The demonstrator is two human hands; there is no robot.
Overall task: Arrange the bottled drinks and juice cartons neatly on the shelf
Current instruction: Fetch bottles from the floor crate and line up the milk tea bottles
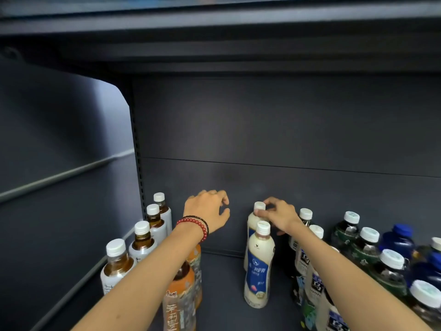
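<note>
Toward 12 o'clock on the shelf (222, 290), your right hand (278, 215) pinches the cap of the rear milk tea bottle (252, 223), which stands just behind its twin (259, 266). Your left hand (207, 211) hovers at its 9 o'clock, loosely curled, holding nothing. Grip from the cap tips easily, so slide it upright, square behind the front one.

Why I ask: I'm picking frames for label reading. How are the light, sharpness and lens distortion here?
Head view: dim, brightest on the side panel at upper left. Head view: wide-angle lens bows the upper shelf. Head view: soft overall; left hand and right hand, pinching the rear milky bottle, look fuzzy, front milky bottle label barely legible.
</note>
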